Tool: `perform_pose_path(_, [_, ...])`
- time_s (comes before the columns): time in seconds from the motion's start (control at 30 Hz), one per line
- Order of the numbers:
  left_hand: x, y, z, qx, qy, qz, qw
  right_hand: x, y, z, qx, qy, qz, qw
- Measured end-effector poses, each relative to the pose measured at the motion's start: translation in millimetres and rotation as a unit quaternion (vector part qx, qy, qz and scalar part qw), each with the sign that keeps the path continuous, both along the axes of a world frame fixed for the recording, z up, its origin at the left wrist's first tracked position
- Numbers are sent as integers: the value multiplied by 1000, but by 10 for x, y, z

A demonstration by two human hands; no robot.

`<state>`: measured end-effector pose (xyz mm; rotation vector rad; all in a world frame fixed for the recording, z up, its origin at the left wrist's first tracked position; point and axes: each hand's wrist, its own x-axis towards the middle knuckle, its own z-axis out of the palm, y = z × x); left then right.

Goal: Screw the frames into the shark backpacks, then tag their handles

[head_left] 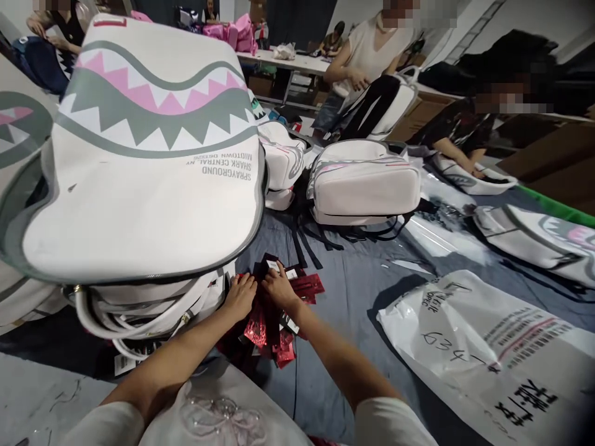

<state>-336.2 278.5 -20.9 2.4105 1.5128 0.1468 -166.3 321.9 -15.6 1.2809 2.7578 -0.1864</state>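
Note:
A loose pile of red and black hang tags (pixel 257 328), some with white labels, lies on the dark cloth in front of me. My left hand (pixel 240 295) is at the pile's left side, fingers bent over red tags. Close beside it, my right hand (pixel 282 290) has its fingers on a black tag with a white label (pixel 273 266); its fingertips are partly hidden. To the left, a large white backpack (pixel 153 204) with a grey, pink and white shark-mouth print rests on other white bags, whose handles (pixel 100 325) loop out below.
Another white backpack (pixel 367 189) lies beyond the tags, its black straps trailing. A printed white plastic bag (pixel 488 347) covers the right side. More white bags (pixel 543 241) lie at far right. A standing person (pixel 372 56) and a seated person (pixel 465 133) handle bags across the table.

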Motion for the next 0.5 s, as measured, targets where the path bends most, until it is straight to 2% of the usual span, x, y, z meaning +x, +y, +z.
perform_pose_path(0.13, [179,182,-35,-12,67,34,997,131,-87,42,25,-24,21,999])
perform_pose_path(0.33, [312,223,81,-26,102,12,994,441,-43,99,46,-60,-49,996])
perform_pose_path(0.5, [294,99,104,-42,94,9,995,275,-237,108,60,-54,-36,996])
